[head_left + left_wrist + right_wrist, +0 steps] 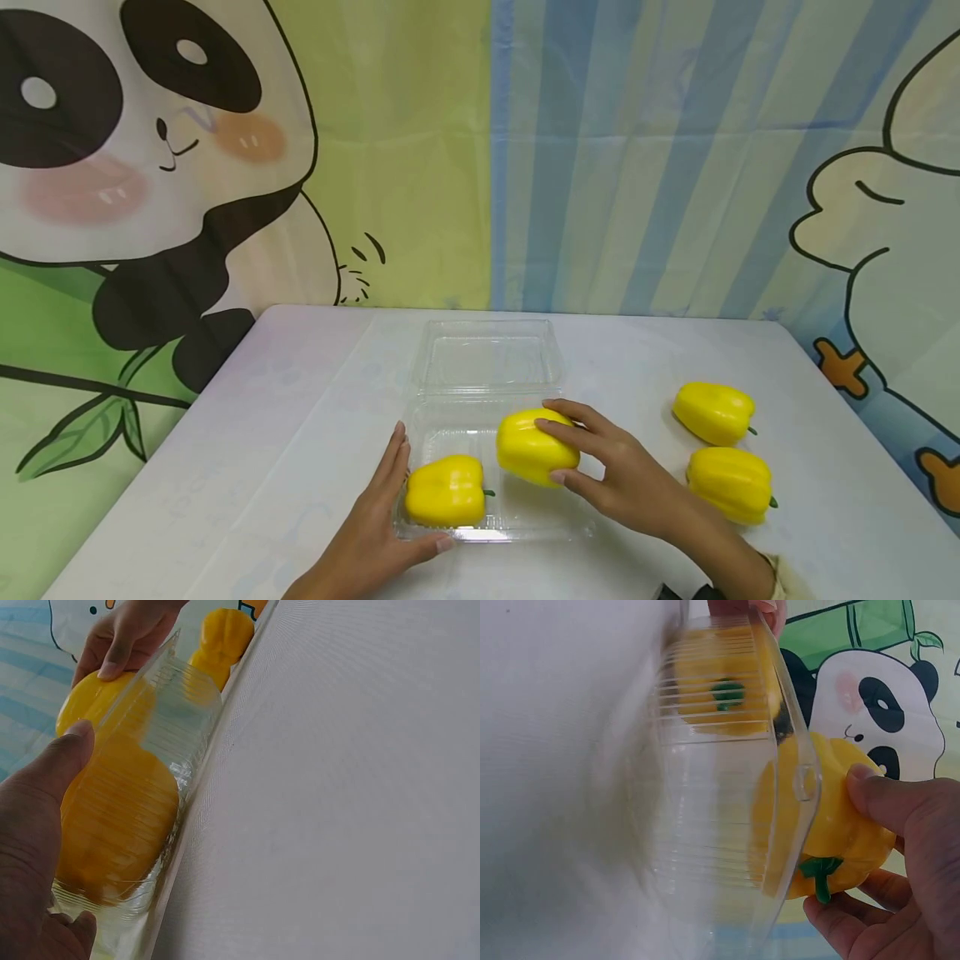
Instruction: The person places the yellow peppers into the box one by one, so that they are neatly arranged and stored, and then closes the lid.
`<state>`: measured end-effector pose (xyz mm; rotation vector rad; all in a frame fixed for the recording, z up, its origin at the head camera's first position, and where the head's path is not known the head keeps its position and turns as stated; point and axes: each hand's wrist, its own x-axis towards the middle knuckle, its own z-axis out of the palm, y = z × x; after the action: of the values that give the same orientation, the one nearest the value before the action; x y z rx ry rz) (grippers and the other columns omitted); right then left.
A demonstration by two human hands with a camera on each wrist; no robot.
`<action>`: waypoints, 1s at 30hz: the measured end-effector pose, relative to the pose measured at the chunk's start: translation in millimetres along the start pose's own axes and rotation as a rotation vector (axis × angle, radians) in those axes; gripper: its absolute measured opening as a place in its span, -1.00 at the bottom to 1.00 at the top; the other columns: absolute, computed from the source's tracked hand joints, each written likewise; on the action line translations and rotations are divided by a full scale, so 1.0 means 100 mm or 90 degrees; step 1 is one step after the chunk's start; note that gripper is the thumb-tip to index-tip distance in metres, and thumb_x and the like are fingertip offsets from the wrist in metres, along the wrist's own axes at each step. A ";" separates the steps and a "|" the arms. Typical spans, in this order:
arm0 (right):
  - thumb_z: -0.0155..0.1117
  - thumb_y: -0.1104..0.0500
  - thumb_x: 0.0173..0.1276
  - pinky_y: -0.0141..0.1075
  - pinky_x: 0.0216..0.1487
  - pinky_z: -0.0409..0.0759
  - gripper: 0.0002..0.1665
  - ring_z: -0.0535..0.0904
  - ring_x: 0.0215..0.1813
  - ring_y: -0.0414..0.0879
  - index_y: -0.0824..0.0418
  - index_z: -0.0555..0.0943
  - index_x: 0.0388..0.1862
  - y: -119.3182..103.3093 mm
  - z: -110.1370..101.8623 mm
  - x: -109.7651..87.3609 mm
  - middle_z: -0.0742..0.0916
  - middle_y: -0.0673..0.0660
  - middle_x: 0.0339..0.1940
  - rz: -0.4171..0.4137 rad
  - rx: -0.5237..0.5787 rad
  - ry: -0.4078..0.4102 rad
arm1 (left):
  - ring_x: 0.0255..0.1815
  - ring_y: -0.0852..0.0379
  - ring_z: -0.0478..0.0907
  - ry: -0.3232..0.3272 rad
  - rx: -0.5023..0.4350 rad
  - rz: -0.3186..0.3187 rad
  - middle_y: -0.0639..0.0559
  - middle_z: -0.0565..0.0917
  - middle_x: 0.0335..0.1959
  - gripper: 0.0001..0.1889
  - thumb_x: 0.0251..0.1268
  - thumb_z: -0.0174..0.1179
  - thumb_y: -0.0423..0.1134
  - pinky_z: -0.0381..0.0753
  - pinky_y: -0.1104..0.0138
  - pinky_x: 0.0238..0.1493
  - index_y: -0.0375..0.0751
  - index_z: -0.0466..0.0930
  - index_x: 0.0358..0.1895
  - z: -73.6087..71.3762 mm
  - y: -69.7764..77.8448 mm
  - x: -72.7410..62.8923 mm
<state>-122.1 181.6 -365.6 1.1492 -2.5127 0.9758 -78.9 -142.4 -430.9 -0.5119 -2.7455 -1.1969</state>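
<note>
In the head view a clear plastic clamshell container [517,525] lies unfolded on the table. One yellow bell pepper [446,492] sits in the left of its base, green stem to the right. My right hand [607,467] grips a second yellow bell pepper [528,446] over the base's right half, thumb in front and fingers on top. The right wrist view shows this pepper [847,817] partly behind the clear wall, its stem downward. My left hand [375,517] rests against the container's left side with straight fingers, its thumb along the front edge.
Two more yellow bell peppers, one farther back [712,412] and one nearer [727,483], lie on the table right of my right hand. The container's lid [487,358] lies flat behind the base. A cartoon-printed curtain [420,167] hangs beyond the white table [285,467].
</note>
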 end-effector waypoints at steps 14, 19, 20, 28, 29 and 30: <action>0.42 0.12 0.26 -0.22 0.11 0.57 -0.31 0.44 0.31 -0.01 0.02 0.46 0.38 -0.03 0.06 -0.09 0.41 0.07 0.42 -0.001 0.000 -0.034 | 0.52 -0.08 -0.08 -0.004 -0.022 -0.010 0.11 -0.29 0.59 0.26 -0.11 0.46 0.26 0.17 0.04 0.29 -0.43 -0.05 0.51 0.01 -0.01 0.01; 0.41 0.08 0.27 -0.25 0.08 0.59 -0.35 0.47 0.27 -0.02 0.04 0.49 0.34 -0.04 0.09 -0.12 0.43 0.06 0.40 0.001 -0.002 -0.045 | 0.52 -0.06 -0.08 -0.006 -0.025 -0.015 0.10 -0.29 0.60 0.27 -0.12 0.46 0.27 0.16 0.05 0.30 -0.40 -0.06 0.52 0.01 -0.01 0.01; 0.41 0.07 0.27 -0.25 0.08 0.59 -0.36 0.47 0.27 -0.03 0.04 0.50 0.34 -0.04 0.09 -0.12 0.43 0.06 0.40 0.005 -0.004 -0.048 | 0.52 -0.05 -0.08 -0.007 -0.028 -0.015 0.08 -0.28 0.60 0.27 -0.12 0.46 0.27 0.16 0.05 0.30 -0.40 -0.07 0.52 0.01 -0.01 0.00; 0.46 0.09 0.22 -0.24 0.10 0.58 -0.35 0.45 0.29 -0.04 0.03 0.53 0.31 -0.06 0.10 -0.14 0.41 0.03 0.41 0.039 -0.026 -0.069 | 0.53 -0.03 -0.10 -0.012 -0.032 -0.024 0.09 -0.27 0.60 0.27 -0.13 0.46 0.28 0.15 0.06 0.31 -0.40 -0.06 0.51 0.00 0.01 0.01; 0.46 0.09 0.22 -0.24 0.11 0.57 -0.35 0.45 0.29 -0.04 0.03 0.53 0.31 -0.07 0.09 -0.14 0.41 0.03 0.41 0.044 -0.028 -0.074 | 0.53 -0.03 -0.11 -0.013 -0.030 -0.027 0.09 -0.27 0.60 0.28 -0.14 0.46 0.28 0.14 0.07 0.31 -0.41 -0.06 0.51 0.00 0.01 0.01; 0.46 0.08 0.22 -0.23 0.11 0.57 -0.35 0.44 0.29 -0.05 0.03 0.54 0.31 -0.07 0.09 -0.14 0.41 0.02 0.41 0.049 -0.030 -0.079 | 0.53 -0.05 -0.10 -0.014 -0.027 -0.028 0.07 -0.27 0.60 0.28 -0.14 0.45 0.29 0.14 0.06 0.30 -0.41 -0.05 0.51 0.00 0.01 0.01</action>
<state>-107.0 180.2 -375.3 1.1395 -2.6812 0.8844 -79.8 -141.1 -429.7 -0.4736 -2.7690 -1.2690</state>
